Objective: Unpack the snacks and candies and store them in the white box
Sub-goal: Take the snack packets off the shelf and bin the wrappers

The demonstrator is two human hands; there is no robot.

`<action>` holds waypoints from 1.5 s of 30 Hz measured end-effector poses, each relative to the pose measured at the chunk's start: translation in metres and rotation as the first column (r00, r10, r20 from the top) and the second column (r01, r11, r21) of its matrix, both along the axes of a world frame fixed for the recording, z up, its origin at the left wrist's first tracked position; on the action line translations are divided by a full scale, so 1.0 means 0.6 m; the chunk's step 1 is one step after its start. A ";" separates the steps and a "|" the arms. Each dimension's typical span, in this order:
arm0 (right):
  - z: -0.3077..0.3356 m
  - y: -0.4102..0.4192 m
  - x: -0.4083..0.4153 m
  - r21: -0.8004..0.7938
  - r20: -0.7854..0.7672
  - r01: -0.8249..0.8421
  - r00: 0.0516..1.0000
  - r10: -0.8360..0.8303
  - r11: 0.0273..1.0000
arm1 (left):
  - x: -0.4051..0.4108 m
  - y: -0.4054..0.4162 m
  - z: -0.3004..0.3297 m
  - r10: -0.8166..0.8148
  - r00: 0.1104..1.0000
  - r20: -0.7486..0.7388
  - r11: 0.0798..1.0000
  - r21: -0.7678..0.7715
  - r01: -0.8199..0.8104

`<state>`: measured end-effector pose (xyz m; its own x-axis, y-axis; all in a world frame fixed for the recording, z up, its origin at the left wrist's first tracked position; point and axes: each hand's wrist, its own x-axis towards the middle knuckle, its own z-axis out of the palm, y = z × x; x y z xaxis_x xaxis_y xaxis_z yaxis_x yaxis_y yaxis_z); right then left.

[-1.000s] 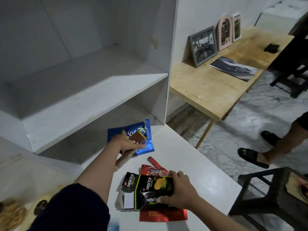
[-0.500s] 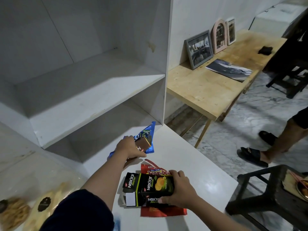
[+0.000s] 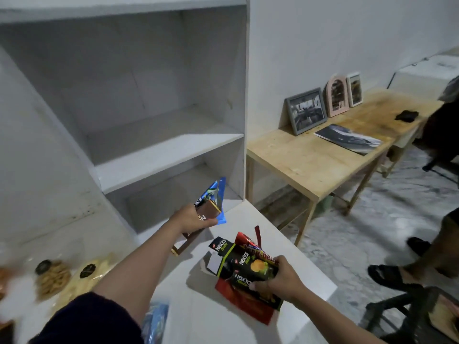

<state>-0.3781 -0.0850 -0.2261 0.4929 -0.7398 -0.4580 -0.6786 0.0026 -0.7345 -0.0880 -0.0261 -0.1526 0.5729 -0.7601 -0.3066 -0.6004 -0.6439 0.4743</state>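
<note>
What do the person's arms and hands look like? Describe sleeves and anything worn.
The left hand and right hand are bare, with no gloves, rings or watch visible. The left arm has a dark navy short sleeve ending above the elbow; the forearms are uncovered. The right sleeve is out of view.

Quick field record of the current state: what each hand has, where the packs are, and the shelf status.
left hand: grips a blue snack pack and a brown bar pack, lifted in front of the lower shelf opening
right hand: grips black Nextar packs over a red pack
white shelf unit: no snacks visible on its shelves
countertop: white, beneath the packs
</note>
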 end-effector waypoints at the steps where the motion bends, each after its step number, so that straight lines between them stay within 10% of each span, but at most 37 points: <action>1: 0.006 0.001 -0.011 -0.010 0.034 -0.002 0.999 0.002 1.000 | -0.017 0.013 0.011 0.021 1.000 -0.014 0.999 -0.043 -0.021; 10: 0.030 0.053 -0.097 0.027 0.212 -0.008 0.977 0.003 1.000 | -0.165 0.193 0.047 0.342 0.919 -0.197 0.900 -0.213 -0.380; 24: 0.111 0.386 0.003 -0.014 0.390 -0.524 0.781 0.487 0.851 | -0.314 0.739 0.069 0.756 0.392 -0.525 0.218 -0.362 -0.906; 34: 0.163 0.824 0.076 0.088 0.435 -0.853 0.497 0.751 0.514 | -0.478 1.178 0.069 0.785 -0.030 -0.618 -0.366 -0.425 -0.828; 45: 0.101 1.242 0.043 0.372 0.365 -0.897 0.377 0.851 0.238 | -0.675 1.506 0.004 0.725 -0.388 -0.569 -0.629 -0.318 -0.709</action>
<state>-0.3524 0.6602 -0.1658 0.7448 0.4576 -0.4858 -0.4267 -0.2331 -0.8738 -0.4931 0.8775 -0.1503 0.4973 0.8078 -0.3164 0.4105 0.1022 0.9061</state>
